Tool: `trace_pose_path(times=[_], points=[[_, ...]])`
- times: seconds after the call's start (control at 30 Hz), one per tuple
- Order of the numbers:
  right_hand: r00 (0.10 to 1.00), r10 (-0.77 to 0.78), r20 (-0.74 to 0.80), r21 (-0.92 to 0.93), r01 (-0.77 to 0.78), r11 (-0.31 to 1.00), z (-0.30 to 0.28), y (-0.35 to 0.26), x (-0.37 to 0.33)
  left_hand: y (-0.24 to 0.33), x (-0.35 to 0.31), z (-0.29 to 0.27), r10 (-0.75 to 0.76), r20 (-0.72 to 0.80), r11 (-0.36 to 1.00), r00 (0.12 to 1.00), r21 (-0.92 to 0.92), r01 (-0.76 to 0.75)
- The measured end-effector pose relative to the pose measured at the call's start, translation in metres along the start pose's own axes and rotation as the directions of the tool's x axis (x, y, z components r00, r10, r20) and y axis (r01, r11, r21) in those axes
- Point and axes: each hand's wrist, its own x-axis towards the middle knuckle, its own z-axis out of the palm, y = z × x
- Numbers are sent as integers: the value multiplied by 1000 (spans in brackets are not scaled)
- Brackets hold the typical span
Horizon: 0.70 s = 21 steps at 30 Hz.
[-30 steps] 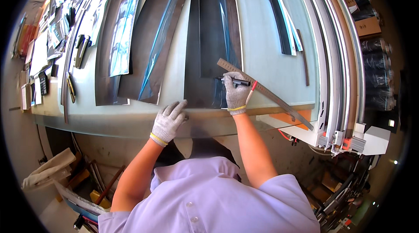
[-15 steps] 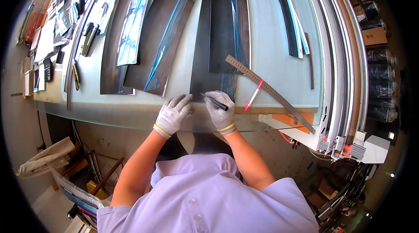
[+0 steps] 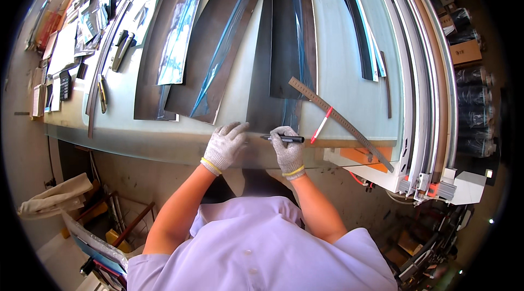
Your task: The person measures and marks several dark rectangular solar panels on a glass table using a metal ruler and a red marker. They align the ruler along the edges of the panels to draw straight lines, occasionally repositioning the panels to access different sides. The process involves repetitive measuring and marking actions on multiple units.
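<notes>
Both my hands wear grey knit gloves with yellow cuffs at the near edge of a glass-topped table. My right hand [image 3: 287, 152] grips a black marker pen [image 3: 292, 139], which lies almost level and points left. Just left of it, my left hand [image 3: 224, 146] is spread palm down, its fingertips at the near left corner of a dark strip [image 3: 258, 108]. A second dark sheet with blue film [image 3: 285, 51] overlaps that strip. To the right, a metal ruler [image 3: 338, 119] lies slantwise, and a red-and-white pen [image 3: 321, 125] touches it.
Several dark sheets with blue film [image 3: 218, 56] fan out to the left. Beyond them lie a box cutter [image 3: 102, 93], a stapler-like tool [image 3: 123, 51] and a calculator [image 3: 65, 85]. Long metal rails [image 3: 436, 73] run along the right side. A glass edge [image 3: 136, 152] borders my side.
The marker has turned from a slant to nearly level, and my right hand has drawn back slightly toward me. My left hand stays by the strip's corner. The whole view has shifted a little.
</notes>
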Motion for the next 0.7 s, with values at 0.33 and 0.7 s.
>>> trace_pose_path(times=[0.33,0.7], points=[[990,67,126,305,-103,947,18,-48,-19,19,-16,-40,-155,118,897,981,-399,190],[956,110,271,341,-202,918,77,-89,-23,-11,-45,-102,-203,217,872,955,-405,277]])
